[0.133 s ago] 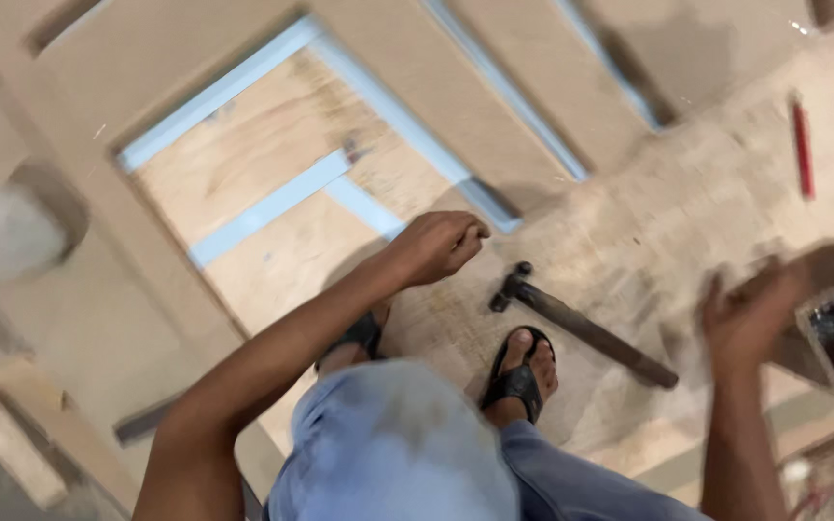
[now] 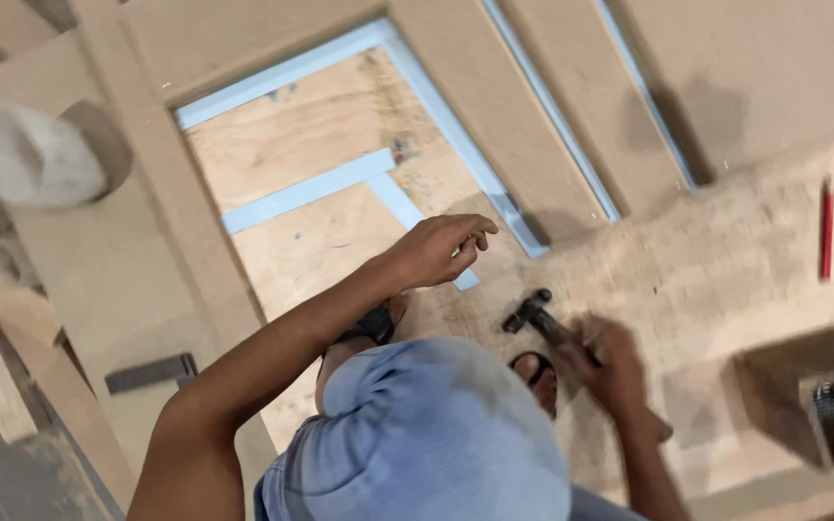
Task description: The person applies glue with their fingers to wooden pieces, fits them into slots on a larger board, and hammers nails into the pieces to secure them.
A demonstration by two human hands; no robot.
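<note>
Hands: a hammer [image 2: 533, 315] is being gripped by the right hand [image 2: 610, 367], the left hand [image 2: 441, 249] loosely curled, empty, over unfinished blue-edged framing [image 2: 301, 196].

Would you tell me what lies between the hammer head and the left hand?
In the head view, only bare dusty plywood lies between the hammer head and the left hand, with the pale blue strip's end beside it.

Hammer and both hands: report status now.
Right hand closed on hammer handle, head just above the plywood floor. Left hand curled, pinched at the pale blue strip. Sandalled foot close beside the hammer.
</note>
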